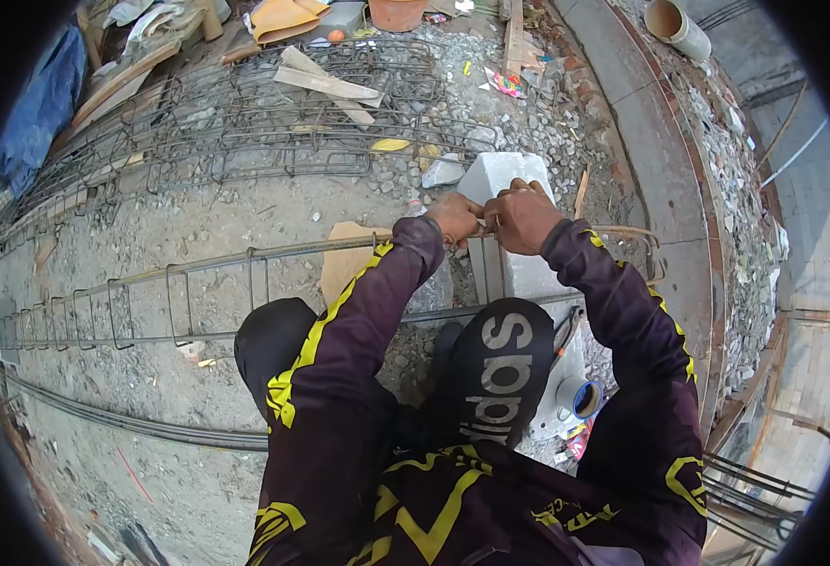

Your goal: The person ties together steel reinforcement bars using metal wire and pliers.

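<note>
My left hand (454, 220) and my right hand (525, 219) meet at the upper bar of a narrow rebar cage (179, 269), close to its right end. The fingers of both are closed and pressed together; whatever they pinch is too small and hidden to make out. Under and behind them stands a pale concrete block (504, 173), along which the cage passes. A flat tan piece (344, 259) lies behind the cage, left of my left hand. Below my right forearm, a tool with an orange-and-black handle (564, 338) rests beside my knee.
Another rebar mesh (226, 141) covers the ground farther off, with wooden strips (330, 85) on it. Long loose rods (150, 420) run at the near left. A concrete kerb (665, 189) edges the right side. A blue-rimmed roll (585, 398) lies by my leg.
</note>
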Demonstrator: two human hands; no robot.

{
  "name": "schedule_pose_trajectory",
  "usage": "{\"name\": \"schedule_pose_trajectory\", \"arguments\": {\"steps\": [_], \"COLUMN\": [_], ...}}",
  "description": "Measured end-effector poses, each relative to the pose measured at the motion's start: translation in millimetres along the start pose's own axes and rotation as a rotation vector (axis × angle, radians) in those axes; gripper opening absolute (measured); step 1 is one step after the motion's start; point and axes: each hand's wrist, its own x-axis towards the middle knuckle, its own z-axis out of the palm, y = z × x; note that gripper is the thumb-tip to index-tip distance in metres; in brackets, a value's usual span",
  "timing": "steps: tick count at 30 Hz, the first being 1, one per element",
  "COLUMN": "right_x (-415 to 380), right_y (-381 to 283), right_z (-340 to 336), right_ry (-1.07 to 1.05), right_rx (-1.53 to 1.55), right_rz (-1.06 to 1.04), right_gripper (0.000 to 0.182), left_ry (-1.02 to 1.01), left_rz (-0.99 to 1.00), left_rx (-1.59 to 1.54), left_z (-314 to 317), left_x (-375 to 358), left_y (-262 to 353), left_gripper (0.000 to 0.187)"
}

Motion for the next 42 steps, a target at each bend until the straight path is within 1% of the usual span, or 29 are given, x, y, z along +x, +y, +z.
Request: {"name": "schedule_pose_trajectory", "arguments": {"steps": [3,6,8,9,11,13,14,15,17,18,19,20,21,22,24,25,28,29,32,33,36,37,40,42], "right_x": [3.6,5.0,3.6,3.5,4.8,6.0,6.3,7.7,11.8,11.1,7.6,4.2,2.1,0.8,-0.9,1.1,5.1,6.8,6.5,5.7,2.4,3.1,5.1,11.6], "right_y": [4.8,6.0,5.2,4.1,-1.2,-21.1,-27.2,-26.7,-13.9,-5.1,4.6,15.8,23.3,25.7,28.9,32.3,49.7,55.8,64.0,65.9,74.1,74.7,74.5,78.2], "right_z": [0.3,-4.3,-4.9,-1.4,7.5,-3.1,-7.0,-7.3,-9.5,-9.0,-4.4,1.3,4.1,5.2,8.8,12.9,23.9,31.2,42.0,44.3,47.0,48.2,45.3,51.9], "right_ry": [-0.011,-0.024,-0.029,0.041,0.186,-0.008,-0.103,-0.112,-0.053,-0.028,-0.005,0.018,0.041,0.065,0.125,0.15,0.179,0.238,0.229,0.288,0.226,0.202,0.118,0.122], "right_rx": [-0.14,-0.279,-0.315,-0.374,-0.49,-0.551,-0.577,-0.595,-0.556,-0.534,-0.386,-0.241,-0.097,-0.027,0.12,0.17,0.307,0.33,0.509,0.482,0.509,0.503,0.48,0.582], "right_rz": [-0.189,-0.356,-0.447,-0.496,-0.593,-0.516,-0.474,-0.477,-0.493,-0.502,-0.424,-0.346,-0.267,-0.245,-0.191,-0.168,-0.19,-0.215,-0.191,-0.238,-0.227,-0.21,-0.159,-0.194], "right_gripper": [0.021,0.021,0.021,0.019,0.015,0.017,0.018,0.015,0.018,0.019,0.019,0.02,0.02,0.019,0.019,0.012,0.012,0.011,0.013,0.014,0.015,0.015,0.016,0.016], "left_ry": [-0.001,-0.031,-0.06,-0.075,-0.037,-0.022,-0.026,-0.019,0.008,-0.029,-0.014,0.003,0.02,0.033,0.034,0.03,0.102,0.153,0.225,0.253,0.243,0.249,0.269,0.263], "left_rz": [-0.148,-0.083,-0.012,0.024,-0.032,-0.018,0.023,0.082,0.22,0.015,-0.19,0.052,0.295,0.539,0.24,0.085,-0.152,-0.155,-0.208,-0.216,-0.262,-0.276,-0.255,-0.24], "left_rx": [-0.08,0.017,0.19,0.278,0.124,0.152,0.257,0.325,0.419,0.168,-0.079,0.074,0.227,0.378,0.013,-0.158,-0.341,-0.367,-0.36,-0.34,-0.283,-0.262,-0.289,-0.274], "left_z": [-3.2,-1.7,-2.9,-3.4,2.2,5.3,6.5,6.2,9.7,1.5,-7.4,-4.0,3.2,8.2,4.4,4.3,7.7,8.5,13.4,15.0,14.5,14.5,18.8,18.4], "left_x": [-4.7,4.5,9.4,10.2,16.7,22.4,23.8,25.7,34.2,16.3,-3.0,5.2,19.0,27.2,9.6,0.7,-0.9,-5.1,-7.6,-8.4,-10.2,-12.1,-9.3,-12.6], "left_y": [14.1,1.4,-4.8,-5.7,-15.9,-23.2,-27.3,-31.3,-47.1,-17.0,14.8,-1.3,-32.6,-49.5,-18.8,-4.9,7.6,16.1,23.2,25.2,33.6,37.0,29.0,32.9], "left_gripper": [0.03,0.033,0.035,0.036,0.037,0.037,0.037,0.036,0.035,0.036,0.036,0.035,0.035,0.034,0.031,0.03,0.028,0.029,0.029,0.03,0.035,0.033,0.033,0.033]}}
